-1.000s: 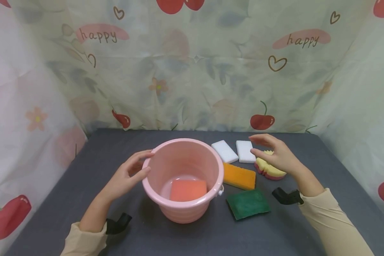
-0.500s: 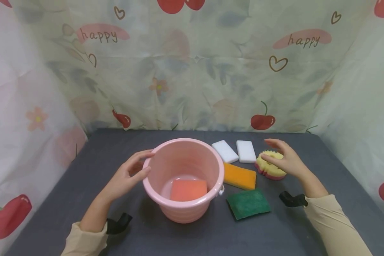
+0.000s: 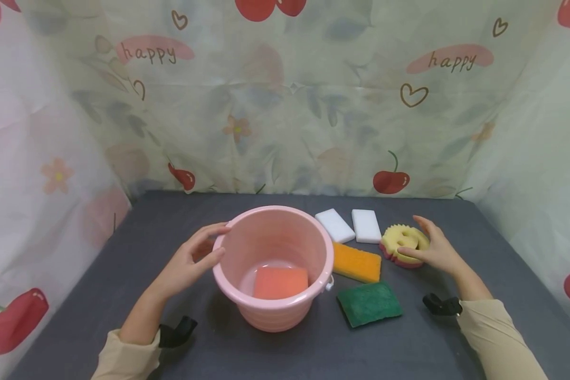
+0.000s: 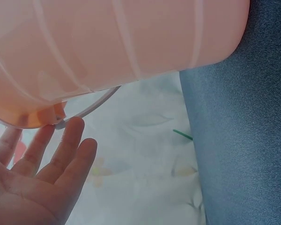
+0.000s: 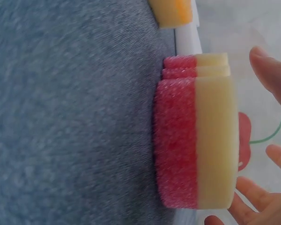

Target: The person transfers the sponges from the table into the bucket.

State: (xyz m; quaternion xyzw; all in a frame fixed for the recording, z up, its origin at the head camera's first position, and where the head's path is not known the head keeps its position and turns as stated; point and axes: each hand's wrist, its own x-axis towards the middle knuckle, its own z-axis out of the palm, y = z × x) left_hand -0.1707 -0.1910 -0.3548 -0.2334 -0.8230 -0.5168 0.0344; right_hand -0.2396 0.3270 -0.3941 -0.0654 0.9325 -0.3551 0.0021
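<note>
A pink bucket (image 3: 273, 316) stands upright on the table, with a coral sponge (image 3: 280, 283) lying inside at the bottom. My left hand (image 3: 190, 261) rests its fingertips lightly at the left side of the rim. The left wrist view shows those fingers (image 4: 68, 147) extended beside the bucket's rim and handle. Over the right part of a round yellow-and-red sponge (image 3: 399, 236), which has cut-out holes and a jagged edge, my right hand (image 3: 438, 253) spreads its thumb and fingers. From the right wrist, the sponge (image 5: 215, 140) sits on the table, and the fingers do not grip it.
Two white sponge blocks (image 3: 334, 225) lie behind the bucket's right side. An orange sponge (image 3: 358, 263) is close against the bucket, and a green scouring pad (image 3: 369, 304) lies in front of it. A patterned curtain (image 3: 290, 132) walls off the dark table (image 3: 313, 353).
My right hand has moved right and nearer to me, from above the white blocks and round sponge to the sponge's right side. My left hand and the bucket have stayed put.
</note>
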